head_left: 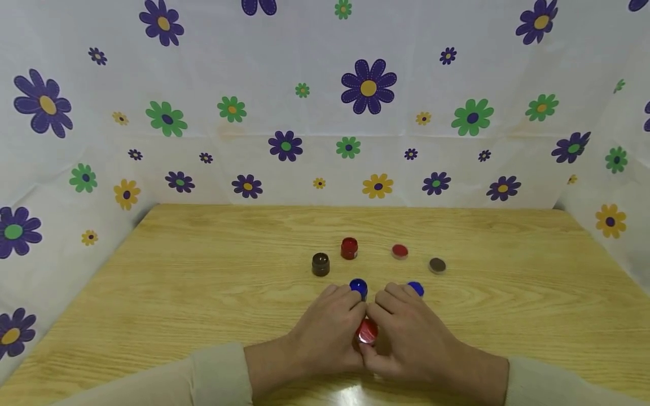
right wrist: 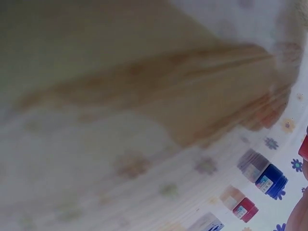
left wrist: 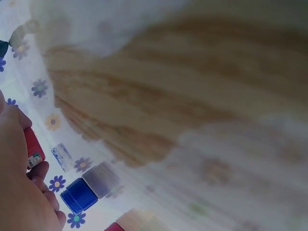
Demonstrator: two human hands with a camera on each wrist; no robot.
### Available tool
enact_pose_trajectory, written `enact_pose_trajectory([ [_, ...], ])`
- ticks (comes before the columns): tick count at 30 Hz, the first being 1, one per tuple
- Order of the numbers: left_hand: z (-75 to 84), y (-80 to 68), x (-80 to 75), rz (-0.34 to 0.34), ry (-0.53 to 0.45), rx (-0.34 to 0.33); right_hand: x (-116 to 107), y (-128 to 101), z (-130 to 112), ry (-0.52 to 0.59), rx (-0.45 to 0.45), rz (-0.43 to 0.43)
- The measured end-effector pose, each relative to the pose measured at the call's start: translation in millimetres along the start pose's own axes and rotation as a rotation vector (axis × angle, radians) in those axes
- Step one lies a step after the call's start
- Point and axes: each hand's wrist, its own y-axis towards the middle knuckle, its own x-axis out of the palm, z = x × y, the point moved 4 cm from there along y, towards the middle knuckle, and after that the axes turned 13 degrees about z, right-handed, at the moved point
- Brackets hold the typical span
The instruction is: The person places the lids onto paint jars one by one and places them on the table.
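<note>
Close to the front of the table, both hands grip a small red paint jar, its shiny lid facing up between them. The left hand curls round its left side, and the right hand holds it from the right, thumb at the lid's near edge. Just beyond the knuckles stands an uncapped blue paint jar, partly hidden by the left hand. A blue lid lies behind the right hand, partly covered. In the left wrist view, the red jar's labelled side shows between thumb and fingers.
Farther back stand an uncapped brown paint jar and an uncapped red paint jar. To their right lie a red lid and a brown lid. A flower-printed white cloth encloses the wooden table at the back and sides.
</note>
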Motion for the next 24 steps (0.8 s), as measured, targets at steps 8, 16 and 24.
enact_pose_trajectory([
  [8,0.4,-0.6,2.1,0.018,-0.004,-0.005,1.1,-0.6,0.8,-0.001,0.011,-0.015],
  [16,0.6,-1.2,2.8,0.053,0.006,0.011,0.3,-0.7,-0.3,0.007,-0.028,0.073],
  [24,0.8,-1.0,2.5,0.059,0.016,0.019,1.2,-2.1,1.4,0.016,0.035,0.005],
])
